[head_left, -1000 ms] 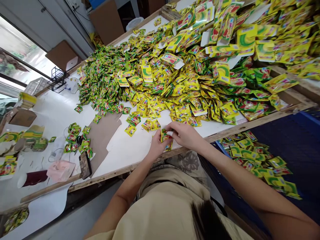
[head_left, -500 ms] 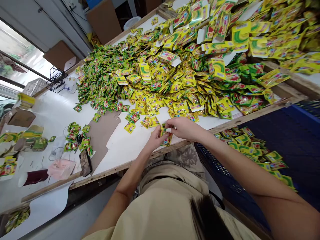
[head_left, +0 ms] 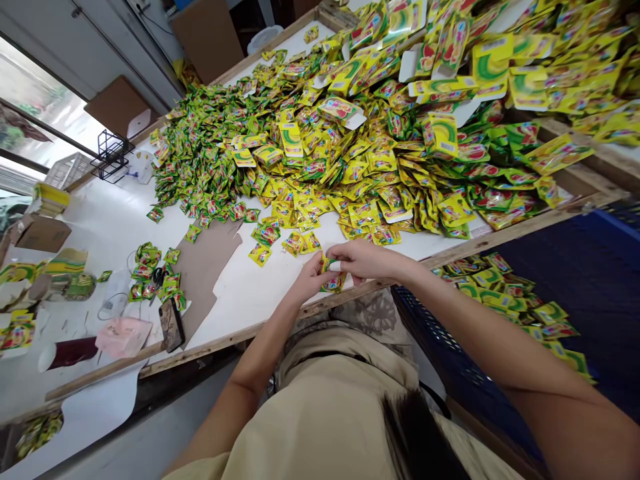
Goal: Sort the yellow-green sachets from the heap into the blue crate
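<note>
At the table's front edge, my left hand (head_left: 311,280) pinches a small green and yellow packet (head_left: 334,283) from its left side. My right hand (head_left: 363,259) closes its fingertips on the packet's upper part, and a white patch shows on one of them. The fingers cover much of the packet. A few loose yellow packets (head_left: 301,243) lie on the white tabletop just beyond my hands. Behind them rises a large heap of yellow and green packets (head_left: 320,167), with flat printed cartons (head_left: 291,139) scattered on it.
A wooden rim (head_left: 525,230) borders the table. Below it at right stands a blue crate (head_left: 540,267) holding cartons. To the left lie brown cardboard (head_left: 207,257), a phone (head_left: 171,325), scissors (head_left: 159,275), a pink bag (head_left: 123,337) and a dark red roll (head_left: 75,353).
My right hand has shifted slightly left and down over the packet, and its fingers have moved. My left hand stays nearly in place. The view has turned a little.
</note>
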